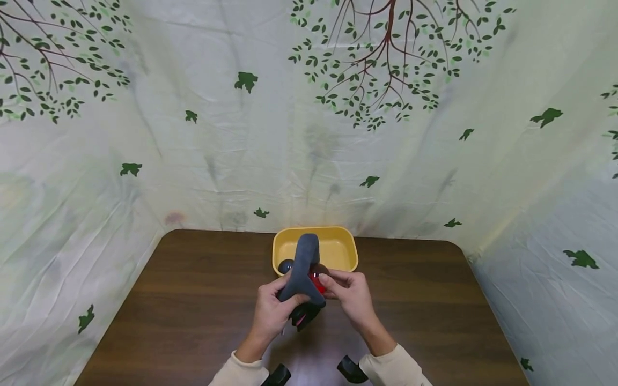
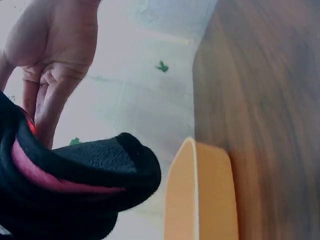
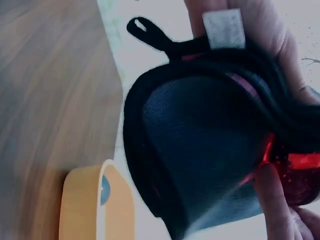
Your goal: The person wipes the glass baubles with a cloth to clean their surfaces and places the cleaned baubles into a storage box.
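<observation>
A grey-blue oven mitt [image 1: 304, 262] with black edging and a pink lining is held above the table, in front of a yellow tub. My left hand [image 1: 272, 311] grips it from the left side, thumb on its near part. In the right wrist view the mitt [image 3: 200, 130] shows a hanging loop and a white label [image 3: 224, 29]. My right hand [image 1: 354, 300] pinches a shiny, see-through red object [image 1: 317, 283] against the mitt's right side. Part of this red object [image 3: 300, 175] is hidden by the mitt and fingers, so its kind is unclear.
The yellow tub [image 1: 350, 244] stands at the table's back edge, with a dark rounded object [image 1: 285, 266] inside at its near left. Brown wooden table [image 1: 193, 311] surrounds it. A leaf-printed curtain [image 1: 217, 161] hangs behind. Black wrist devices [image 1: 351, 370] sit by both sleeves.
</observation>
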`<state>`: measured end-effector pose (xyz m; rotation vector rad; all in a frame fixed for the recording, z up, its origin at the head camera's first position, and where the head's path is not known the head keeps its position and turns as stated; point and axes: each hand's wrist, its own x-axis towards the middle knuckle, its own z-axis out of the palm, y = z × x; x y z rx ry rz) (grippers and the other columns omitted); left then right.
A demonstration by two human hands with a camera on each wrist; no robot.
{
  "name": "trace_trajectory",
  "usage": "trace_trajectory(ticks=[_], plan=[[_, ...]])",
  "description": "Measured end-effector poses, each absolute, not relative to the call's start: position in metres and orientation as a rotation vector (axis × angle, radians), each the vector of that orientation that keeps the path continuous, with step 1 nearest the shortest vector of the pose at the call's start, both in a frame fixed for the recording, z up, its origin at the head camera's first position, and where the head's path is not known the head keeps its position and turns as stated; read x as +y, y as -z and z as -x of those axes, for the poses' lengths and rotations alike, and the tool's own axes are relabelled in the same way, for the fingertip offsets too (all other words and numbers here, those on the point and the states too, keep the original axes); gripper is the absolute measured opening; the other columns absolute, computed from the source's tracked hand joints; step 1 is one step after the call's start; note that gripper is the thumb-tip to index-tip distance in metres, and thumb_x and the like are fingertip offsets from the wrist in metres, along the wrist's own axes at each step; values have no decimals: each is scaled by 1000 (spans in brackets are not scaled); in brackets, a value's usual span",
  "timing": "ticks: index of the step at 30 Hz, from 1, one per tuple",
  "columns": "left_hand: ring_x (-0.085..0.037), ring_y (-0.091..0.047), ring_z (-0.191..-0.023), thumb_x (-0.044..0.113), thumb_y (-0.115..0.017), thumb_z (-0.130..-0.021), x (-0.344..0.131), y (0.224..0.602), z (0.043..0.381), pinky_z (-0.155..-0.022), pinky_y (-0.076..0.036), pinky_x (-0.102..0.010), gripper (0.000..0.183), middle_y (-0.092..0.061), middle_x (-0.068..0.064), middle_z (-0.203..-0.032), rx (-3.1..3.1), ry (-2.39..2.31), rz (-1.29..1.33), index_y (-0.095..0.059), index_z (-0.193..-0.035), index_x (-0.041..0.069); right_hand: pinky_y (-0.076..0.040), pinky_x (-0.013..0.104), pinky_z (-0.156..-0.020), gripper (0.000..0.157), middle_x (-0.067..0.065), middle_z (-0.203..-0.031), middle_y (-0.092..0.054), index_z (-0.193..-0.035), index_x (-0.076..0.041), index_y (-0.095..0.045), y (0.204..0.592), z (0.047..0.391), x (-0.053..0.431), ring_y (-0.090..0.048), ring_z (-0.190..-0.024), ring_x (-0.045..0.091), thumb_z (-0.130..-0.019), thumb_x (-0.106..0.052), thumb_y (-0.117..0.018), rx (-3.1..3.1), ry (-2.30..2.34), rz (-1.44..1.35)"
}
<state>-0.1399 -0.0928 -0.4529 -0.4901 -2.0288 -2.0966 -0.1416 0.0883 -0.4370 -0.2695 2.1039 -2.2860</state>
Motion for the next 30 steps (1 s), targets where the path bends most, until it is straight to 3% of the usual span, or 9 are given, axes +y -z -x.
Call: trace_trajectory(ticks=[4,7,14,18,22,30], plan=[[-12,-66,-82,-9,-74,-77,-92,452,139,-76,-55,-27,36,-71,3,-91,-1982,2287,351,-63,-111,-14,-55,30,-78,43,33,-112,-61,-121,15,-58,440,139,87,-68,-94,14,-85,-4,-72,2115,2343,403],[-13,-66,-79,-8,-71,-80,-90,451,139,-74,-56,-27,29,-70,3,-86,-1948,2392,246,-62,-106,-18,-52,31,-85,51,34,-119,-58,-125,15,-55,445,139,88,-65,-104,17,-80,2,-75,2093,2407,543],[-12,-65,-73,-3,-65,-88,-89,449,136,-69,-55,-25,26,-69,2,-80,-1958,2508,104,-60,-105,-21,-46,34,-97,58,21,-129,-58,-129,12,-52,459,149,94,-56,-121,24,-78,1,-77,2083,2400,953],[-13,-65,-72,-5,-69,-84,-90,451,137,-68,-56,-27,24,-70,0,-80,-1942,2488,202,-61,-101,-20,-48,34,-93,60,20,-126,-61,-126,13,-55,458,149,95,-59,-116,22,-75,-4,-81,2114,2394,871],[-12,-65,-74,-2,-75,-79,-92,453,138,-68,-55,-27,27,-71,-1,-82,-1973,2366,341,-64,-99,-18,-51,33,-87,59,26,-121,-61,-123,17,-55,458,146,94,-63,-110,20,-74,-1,-81,2122,2428,737],[-14,-66,-83,-11,-77,-72,-91,455,137,-76,-55,-26,43,-72,-1,-95,-2005,2242,405,-64,-113,-12,-56,31,-76,37,27,-109,-66,-117,12,-62,447,139,85,-69,-93,17,-83,0,-72,2121,2447,270]])
